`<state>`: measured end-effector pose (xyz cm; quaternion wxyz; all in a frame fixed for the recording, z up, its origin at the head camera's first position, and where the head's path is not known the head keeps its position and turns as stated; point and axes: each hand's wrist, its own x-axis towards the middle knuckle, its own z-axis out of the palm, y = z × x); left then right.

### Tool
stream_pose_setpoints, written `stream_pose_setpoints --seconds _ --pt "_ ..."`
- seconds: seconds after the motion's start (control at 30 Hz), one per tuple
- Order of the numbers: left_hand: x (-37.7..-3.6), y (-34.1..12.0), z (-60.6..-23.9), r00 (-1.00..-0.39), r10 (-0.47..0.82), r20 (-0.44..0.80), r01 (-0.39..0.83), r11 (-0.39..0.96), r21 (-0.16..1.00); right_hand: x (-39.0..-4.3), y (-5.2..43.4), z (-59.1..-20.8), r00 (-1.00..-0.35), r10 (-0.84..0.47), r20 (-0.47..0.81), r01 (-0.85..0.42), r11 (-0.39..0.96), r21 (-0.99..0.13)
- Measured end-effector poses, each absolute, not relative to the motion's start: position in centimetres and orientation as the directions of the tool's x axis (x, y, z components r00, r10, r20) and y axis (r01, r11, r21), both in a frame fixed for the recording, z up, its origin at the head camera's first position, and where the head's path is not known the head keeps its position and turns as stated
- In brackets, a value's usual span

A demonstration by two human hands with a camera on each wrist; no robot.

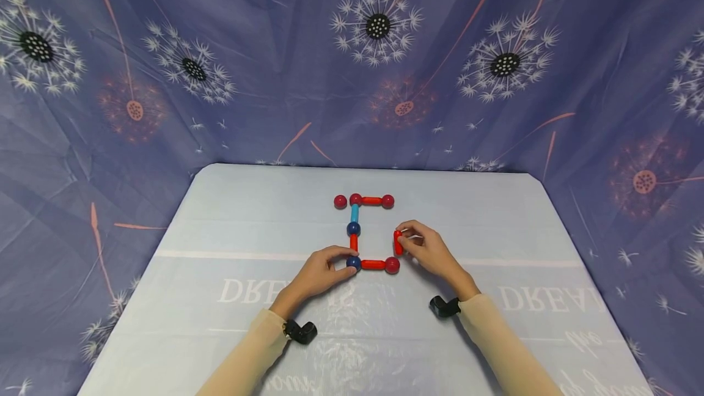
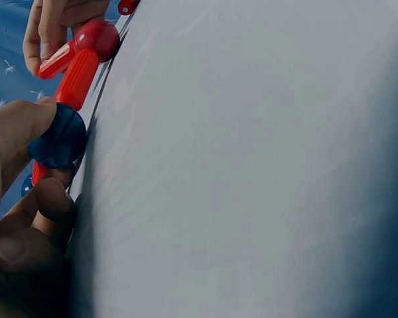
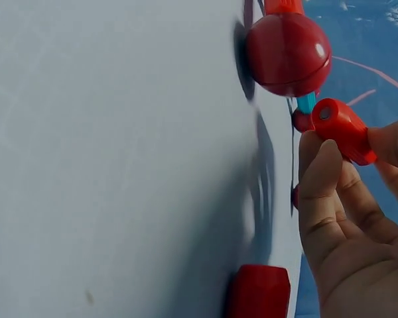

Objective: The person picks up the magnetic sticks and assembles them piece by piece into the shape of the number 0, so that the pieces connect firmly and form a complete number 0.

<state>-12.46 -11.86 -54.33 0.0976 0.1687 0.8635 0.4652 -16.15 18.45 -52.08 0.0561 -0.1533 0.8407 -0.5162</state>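
Note:
My left hand point(image 1: 321, 271) pinches a dark blue ball point(image 2: 60, 138) at the near left corner of a frame of rods and balls lying on the table. A red rod point(image 1: 373, 265) runs from this ball to a red ball point(image 1: 392, 265) at the near right. Between the thumb and fingers of my right hand point(image 1: 426, 250) is a loose red rod point(image 3: 345, 131), tilted, its round end with a grey dot showing. It is close to the near right red ball; in the right wrist view a gap shows between them.
Farther back stand a second dark blue ball point(image 1: 354, 228), a light blue rod point(image 1: 354, 213) and a red top rod point(image 1: 371, 201) between red balls. A separate red ball point(image 1: 340, 201) sits at their left. Another red piece point(image 3: 259, 291) lies on the white table point(image 1: 220, 200).

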Motion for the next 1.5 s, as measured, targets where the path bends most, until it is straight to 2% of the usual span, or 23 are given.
stream_pose_setpoints --seconds 0.43,0.7,0.97,1.2,1.5 --pt "-12.5 -11.8 -54.1 -0.923 0.384 -0.016 0.197 0.508 0.839 -15.7 17.7 -52.5 -0.946 -0.325 -0.011 -0.130 0.409 -0.903" --pt "-12.5 -11.7 -54.1 -0.923 0.384 -0.015 0.196 0.505 0.841 -14.2 17.6 -52.2 -0.927 -0.368 -0.071 -0.132 0.499 -0.856" --pt "-12.5 -11.8 -53.9 -0.923 0.384 -0.013 0.196 0.500 0.843 -12.8 17.1 -51.7 -0.931 -0.341 -0.127 -0.106 0.588 -0.802" --pt "-12.6 -11.8 -54.0 -0.928 0.370 -0.030 0.179 0.516 0.837 -12.0 16.9 -52.0 -0.927 -0.362 -0.099 -0.139 0.575 -0.806" --pt "-12.5 -11.8 -54.5 -0.928 0.370 -0.029 0.181 0.520 0.834 -11.6 16.8 -52.6 -0.952 -0.302 -0.058 -0.110 0.511 -0.853"
